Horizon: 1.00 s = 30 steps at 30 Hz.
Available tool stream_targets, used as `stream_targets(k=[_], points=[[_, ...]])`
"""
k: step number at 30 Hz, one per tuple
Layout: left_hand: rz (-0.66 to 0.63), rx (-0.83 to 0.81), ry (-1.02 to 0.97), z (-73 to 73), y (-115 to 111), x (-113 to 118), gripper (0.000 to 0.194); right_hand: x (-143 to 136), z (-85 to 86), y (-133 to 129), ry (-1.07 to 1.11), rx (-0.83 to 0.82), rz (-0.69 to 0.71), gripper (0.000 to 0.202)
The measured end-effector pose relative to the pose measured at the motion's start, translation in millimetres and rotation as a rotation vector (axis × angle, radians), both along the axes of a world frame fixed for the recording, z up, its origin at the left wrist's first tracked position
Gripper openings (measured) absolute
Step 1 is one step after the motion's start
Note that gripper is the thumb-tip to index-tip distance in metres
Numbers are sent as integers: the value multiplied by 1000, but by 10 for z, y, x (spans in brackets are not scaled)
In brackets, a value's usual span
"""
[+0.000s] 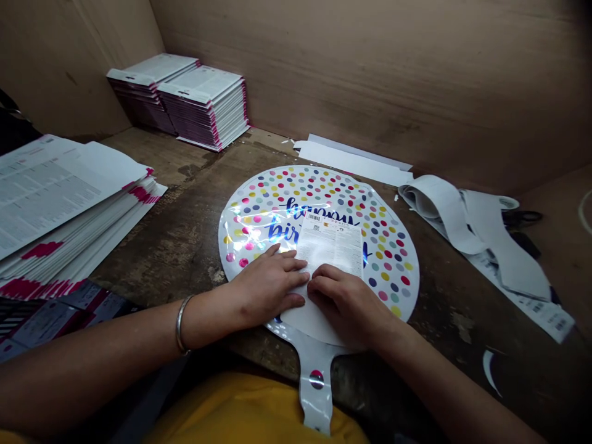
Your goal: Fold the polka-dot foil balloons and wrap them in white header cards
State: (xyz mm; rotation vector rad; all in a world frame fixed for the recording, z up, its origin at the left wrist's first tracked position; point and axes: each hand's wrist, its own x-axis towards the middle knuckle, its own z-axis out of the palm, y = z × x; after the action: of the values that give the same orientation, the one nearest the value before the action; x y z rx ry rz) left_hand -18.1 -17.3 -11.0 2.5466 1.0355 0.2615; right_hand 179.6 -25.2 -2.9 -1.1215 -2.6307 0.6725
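Observation:
A round foil balloon [391, 246] with coloured dots and blue "happy birthday" lettering lies flat on the worktable, its tail [316, 370] pointing toward me. On top of it rests a white printed card [340, 246] with small text and a barcode, its lower part plain white. My left hand [271, 283] lies on the balloon and the card's left edge, fingers stretched out and nearly flat. Over the card's lower half, my right hand [345, 299] is closed, its fingers curled and bent together. Whatever those fingertips grip is hidden.
Two stacks of printed cards [203, 102] stand at the back left against the cardboard wall. A larger pile of them [78, 203] lies at my left. To the right are a curled strip of barcode labels [485, 228] and dark scissors [522, 217]. White paper strips [351, 161] lie behind the balloon.

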Motion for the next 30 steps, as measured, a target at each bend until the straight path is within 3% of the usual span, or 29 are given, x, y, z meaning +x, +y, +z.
stream_targets(k=[5, 10, 12, 14, 16, 18, 20, 23, 25, 27, 30], points=[[11, -9, -12, -25, -1, -16, 38, 26, 60, -17, 8, -46, -44, 14], [-5, -21, -32, -35, 3, -49, 38, 564, 308, -114, 226, -527, -243, 18], [-13, -16, -28, -33, 10, -51, 38, 663, 326, -142, 176, -480, -326, 17], [-14, -10, -20, -32, 16, -44, 38, 574, 270, -140, 132, -247, -370, 25], [-10, -2, -13, -34, 21, -35, 39, 373, 194, -115, 112, -68, -307, 30], [-8, 2, -8, -36, 24, -38, 39, 236, 165, -112, 95, -61, -185, 16], [-7, -5, -4, -38, 26, -62, 40, 326, 211, -195, 52, -200, -131, 15], [-1, -19, -2, -41, 28, -123, 39, 888, 355, -503, -110, -502, -120, 19], [2, -16, -7, -39, 32, -142, 38, 1277, 423, -731, -220, -387, -276, 25], [0, 5, -13, -31, 39, -118, 38, 1411, 433, -868, -255, -83, -433, 27], [-32, 31, -15, -9, 46, -42, 37, 1055, 341, -819, -156, 203, -483, 38]])
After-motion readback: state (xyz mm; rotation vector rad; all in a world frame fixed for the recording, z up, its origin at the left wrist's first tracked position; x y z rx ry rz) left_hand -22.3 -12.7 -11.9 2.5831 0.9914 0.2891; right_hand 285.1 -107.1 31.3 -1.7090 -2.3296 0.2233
